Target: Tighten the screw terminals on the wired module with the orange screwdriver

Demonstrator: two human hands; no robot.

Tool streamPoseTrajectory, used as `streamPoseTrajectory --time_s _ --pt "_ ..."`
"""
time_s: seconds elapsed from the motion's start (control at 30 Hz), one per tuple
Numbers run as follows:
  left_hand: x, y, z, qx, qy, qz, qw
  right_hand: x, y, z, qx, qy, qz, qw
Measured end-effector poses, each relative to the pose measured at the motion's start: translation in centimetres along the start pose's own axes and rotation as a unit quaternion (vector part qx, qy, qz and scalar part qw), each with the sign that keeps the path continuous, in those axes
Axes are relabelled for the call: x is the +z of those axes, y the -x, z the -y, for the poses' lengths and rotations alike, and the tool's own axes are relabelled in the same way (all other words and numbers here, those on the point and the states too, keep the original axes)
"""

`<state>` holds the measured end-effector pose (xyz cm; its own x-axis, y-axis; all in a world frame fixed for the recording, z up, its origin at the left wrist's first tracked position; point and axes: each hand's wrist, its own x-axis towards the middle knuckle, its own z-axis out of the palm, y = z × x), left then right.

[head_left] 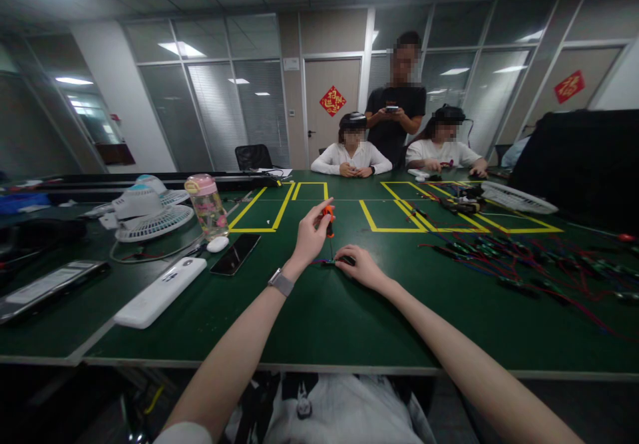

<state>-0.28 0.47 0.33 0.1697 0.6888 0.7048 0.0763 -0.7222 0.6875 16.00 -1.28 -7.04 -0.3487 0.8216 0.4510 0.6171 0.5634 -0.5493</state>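
The screwdriver handle (330, 230) is looking plastic, its shaft (331, 249) metallic; the desk (309, 324) is appearing smooth; the phone (236, 253) is gleaming glossily.

Dark-green flat desk (224, 347), yellow tape strips (252, 230)

At left, a white slab-shaped device (160, 292), flat black phone (236, 254), small white rounded case (218, 244), clear pink-lidded bottle (207, 208) and white round-grilled fans (137, 206); mid-desk, a small green circuit board (327, 262); at right, tangled thin red-and-blue wires (542, 257).

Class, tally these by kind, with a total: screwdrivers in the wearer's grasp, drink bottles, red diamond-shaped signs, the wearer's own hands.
Screwdriver: 1
Drink bottle: 1
Red signs (middle sign, far-right sign): 2
Hands (left hand, right hand): 2
Total: 6
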Motion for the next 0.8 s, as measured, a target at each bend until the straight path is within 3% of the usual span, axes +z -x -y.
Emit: streamPoseTrajectory --time_s 0.17,0.37,0.57,0.8 --pt "-0.21 0.05 -0.06 0.036 -0.073 -0.038 0.996 0.02 -0.02 0.01 0.000 0.003 0.001 1.000" --pt "-0.31 -0.10 0.36 0.006 -0.020 0.001 1.000 0.02 -0.03 0.00 -0.001 0.003 0.000 1.000" --pt "-0.43 0.07 -0.08 0.032 -0.109 -0.039 0.993 0.00 -0.01 0.00 0.000 0.008 0.000 1.000" --pt "-0.13 -0.05 0.41 -0.001 -0.024 0.000 1.000 -0.03 -0.02 0.15 0.004 0.002 0.003 1.000"
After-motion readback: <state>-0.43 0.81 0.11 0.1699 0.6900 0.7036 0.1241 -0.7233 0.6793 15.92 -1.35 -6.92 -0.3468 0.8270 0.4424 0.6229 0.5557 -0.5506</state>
